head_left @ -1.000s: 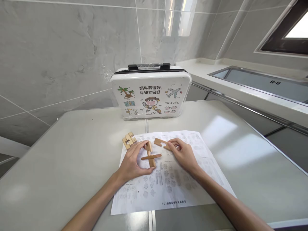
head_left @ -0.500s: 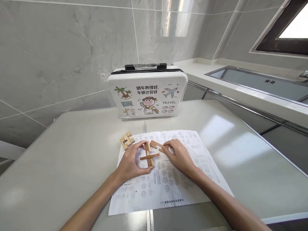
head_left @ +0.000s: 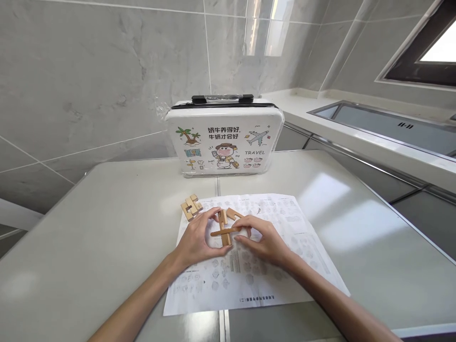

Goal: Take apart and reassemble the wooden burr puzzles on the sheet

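My left hand (head_left: 195, 239) grips an upright notched wooden puzzle piece (head_left: 225, 239) between thumb and fingers, by its two ends. A thin wooden puzzle piece with a rounded end (head_left: 218, 233) crosses it, forming a cross shape. At the right end of that crosspiece is my right hand (head_left: 263, 239), thumb and fingers closed around the tip, which the fingers partly hide. Just behind, a flat notched wooden piece (head_left: 233, 213) lies on the printed paper sheet (head_left: 270, 289), partly covered by my right fingers.
Several interlocked wooden pieces (head_left: 191, 207) lie at the paper's back left corner. A white travel case (head_left: 224, 142) with cartoon prints, wrapped in clear plastic, stands at the back of the table (head_left: 117, 213). A counter with a sink (head_left: 392, 126) is on the right.
My right hand has left the flat notched piece on the paper and come left to the crosspiece. My left hand keeps its grip. The view has shifted slightly.
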### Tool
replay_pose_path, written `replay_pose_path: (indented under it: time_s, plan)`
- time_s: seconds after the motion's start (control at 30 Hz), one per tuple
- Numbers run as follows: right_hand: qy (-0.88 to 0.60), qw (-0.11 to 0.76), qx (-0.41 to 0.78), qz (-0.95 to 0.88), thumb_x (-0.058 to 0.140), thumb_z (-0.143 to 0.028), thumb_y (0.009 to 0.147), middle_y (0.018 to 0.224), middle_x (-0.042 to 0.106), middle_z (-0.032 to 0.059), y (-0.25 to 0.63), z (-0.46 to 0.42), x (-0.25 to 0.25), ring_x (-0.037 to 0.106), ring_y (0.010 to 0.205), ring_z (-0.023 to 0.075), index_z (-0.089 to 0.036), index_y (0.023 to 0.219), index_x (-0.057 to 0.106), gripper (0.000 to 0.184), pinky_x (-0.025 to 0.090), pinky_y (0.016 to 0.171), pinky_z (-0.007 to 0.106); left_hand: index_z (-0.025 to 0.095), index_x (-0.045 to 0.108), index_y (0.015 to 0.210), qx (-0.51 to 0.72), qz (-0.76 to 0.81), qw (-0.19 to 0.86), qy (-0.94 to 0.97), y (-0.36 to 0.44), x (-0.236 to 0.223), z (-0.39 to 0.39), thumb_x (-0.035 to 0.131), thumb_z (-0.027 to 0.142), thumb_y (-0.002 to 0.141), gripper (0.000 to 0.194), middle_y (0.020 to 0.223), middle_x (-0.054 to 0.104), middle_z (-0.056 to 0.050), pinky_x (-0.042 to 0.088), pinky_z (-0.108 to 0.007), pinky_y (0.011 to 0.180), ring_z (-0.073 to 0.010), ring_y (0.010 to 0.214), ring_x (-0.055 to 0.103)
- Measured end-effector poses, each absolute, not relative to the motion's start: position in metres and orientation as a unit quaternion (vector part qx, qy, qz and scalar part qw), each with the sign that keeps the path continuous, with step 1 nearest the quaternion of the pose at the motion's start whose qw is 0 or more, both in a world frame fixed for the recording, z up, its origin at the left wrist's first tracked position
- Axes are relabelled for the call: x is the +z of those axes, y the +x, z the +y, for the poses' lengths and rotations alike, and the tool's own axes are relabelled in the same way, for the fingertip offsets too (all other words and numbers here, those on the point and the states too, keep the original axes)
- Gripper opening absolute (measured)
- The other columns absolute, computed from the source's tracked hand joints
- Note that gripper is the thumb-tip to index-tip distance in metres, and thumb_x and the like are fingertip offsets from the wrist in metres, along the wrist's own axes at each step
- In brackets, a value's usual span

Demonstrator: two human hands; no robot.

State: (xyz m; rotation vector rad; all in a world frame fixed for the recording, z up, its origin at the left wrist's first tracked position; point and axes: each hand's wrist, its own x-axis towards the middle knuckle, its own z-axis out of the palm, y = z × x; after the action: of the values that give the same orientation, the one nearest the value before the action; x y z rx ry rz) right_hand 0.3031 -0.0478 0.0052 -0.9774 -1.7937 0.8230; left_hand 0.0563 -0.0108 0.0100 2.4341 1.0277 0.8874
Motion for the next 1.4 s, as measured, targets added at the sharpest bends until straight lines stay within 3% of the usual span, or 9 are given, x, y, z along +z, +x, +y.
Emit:
replay_pose_path:
  time_s: [0.37, 0.6, 0.73, 0.8, 0.97, 1.1, 1.2, 1.33, 1.4]
  plan:
    - [-0.392, 0.429, 0.433, -0.689, 0.064, -0.035, 0.101, 0.097, 0.078, 0.0052, 0.3, -0.053, 0.014, 0.072, 0.081, 0.0212, -0.025, 0.103, 0.074, 0.014, 0.055, 0.073, 0.035, 0.026, 0.041, 0.153, 0.318, 0.37, 0.2, 0.85, 0.056, 0.014, -0.01, 0.087, 0.045, 0.079, 0.089, 0.14, 0.064, -0.014, 0.059, -0.048, 0.102, -0.0312, 0.12, 0.069]
    - [-0.384, 0.413, 0.494, -0.662, 0.067, -0.045, 0.1, 0.085, 0.076, 0.0037, 0.305, -0.051, 0.013, 0.072, 0.066, 0.0197, -0.024, 0.106, 0.072, 0.022, 0.056, 0.07, 0.035, 0.03, 0.052, 0.147, 0.304, 0.292, 0.208, 0.882, 0.057, 0.022, -0.013, 0.075, 0.031, 0.094, 0.058, 0.166, 0.038, -0.016, 0.047, -0.053, 0.12, -0.0338, 0.152, 0.045]
    - [-0.393, 0.415, 0.543, -0.615, 0.065, -0.053, 0.099, 0.069, 0.071, 0.0005, 0.309, -0.049, 0.01, 0.07, 0.064, 0.0206, -0.024, 0.11, 0.068, 0.031, 0.055, 0.068, 0.035, 0.031, 0.05, 0.151, 0.271, 0.277, 0.22, 0.895, 0.056, 0.024, -0.012, 0.087, 0.041, 0.082, 0.078, 0.167, 0.035, -0.017, 0.049, -0.056, 0.118, -0.0387, 0.153, 0.042]
    - [-0.385, 0.418, 0.573, -0.59, 0.067, -0.055, 0.098, 0.066, 0.069, -0.0009, 0.31, -0.048, 0.008, 0.068, 0.061, 0.0201, -0.024, 0.109, 0.066, 0.033, 0.053, 0.064, 0.034, 0.032, 0.048, 0.152, 0.267, 0.278, 0.2, 0.901, 0.056, 0.022, -0.012, 0.086, 0.038, 0.083, 0.079, 0.162, 0.042, -0.018, 0.052, -0.055, 0.114, -0.0378, 0.149, 0.047]
    - [-0.355, 0.41, 0.636, -0.55, 0.073, -0.056, 0.092, 0.061, 0.065, -0.0043, 0.312, -0.049, 0.008, 0.063, 0.054, 0.0177, -0.026, 0.105, 0.063, 0.035, 0.047, 0.056, 0.03, 0.033, 0.055, 0.147, 0.306, 0.263, 0.087, 0.911, 0.051, 0.014, -0.008, 0.053, 0.012, 0.104, 0.048, 0.145, 0.061, -0.011, 0.058, -0.043, 0.103, -0.0245, 0.128, 0.065]
    - [-0.354, 0.395, 0.655, -0.537, 0.075, -0.063, 0.087, 0.06, 0.06, -0.0056, 0.316, -0.049, 0.009, 0.06, 0.048, 0.0168, -0.025, 0.102, 0.062, 0.042, 0.044, 0.052, 0.03, 0.031, 0.061, 0.143, 0.314, 0.282, 0.06, 0.905, 0.046, 0.015, -0.004, 0.047, 0.013, 0.106, 0.043, 0.139, 0.068, -0.01, 0.057, -0.042, 0.102, -0.0238, 0.123, 0.069]
    - [-0.37, 0.429, 0.638, -0.521, 0.073, -0.062, 0.09, 0.056, 0.056, -0.0063, 0.319, -0.046, 0.008, 0.055, 0.047, 0.0155, -0.024, 0.102, 0.063, 0.041, 0.044, 0.053, 0.03, 0.026, 0.067, 0.131, 0.336, 0.33, 0.088, 0.878, 0.046, 0.019, -0.003, 0.048, 0.02, 0.107, 0.031, 0.126, 0.076, -0.008, 0.058, -0.04, 0.098, -0.0233, 0.114, 0.074]
    - [-0.443, 0.513, 0.557, -0.48, 0.068, -0.06, 0.095, 0.057, 0.051, -0.0057, 0.325, -0.037, 0.007, 0.047, 0.052, 0.0146, -0.022, 0.107, 0.067, 0.04, 0.043, 0.056, 0.03, 0.022, 0.065, 0.117, 0.346, 0.454, 0.213, 0.793, 0.054, 0.022, -0.01, 0.053, 0.039, 0.107, 0.023, 0.086, 0.081, -0.002, 0.057, -0.03, 0.067, -0.0167, 0.065, 0.072]
    - [-0.49, 0.533, 0.504, -0.47, 0.065, -0.061, 0.096, 0.063, 0.056, -0.0031, 0.33, -0.033, 0.006, 0.048, 0.055, 0.015, -0.021, 0.112, 0.069, 0.042, 0.044, 0.057, 0.03, 0.021, 0.061, 0.12, 0.326, 0.497, 0.271, 0.758, 0.058, 0.023, -0.013, 0.052, 0.044, 0.106, 0.028, 0.069, 0.077, 0.003, 0.054, -0.029, 0.063, -0.0151, 0.053, 0.065]
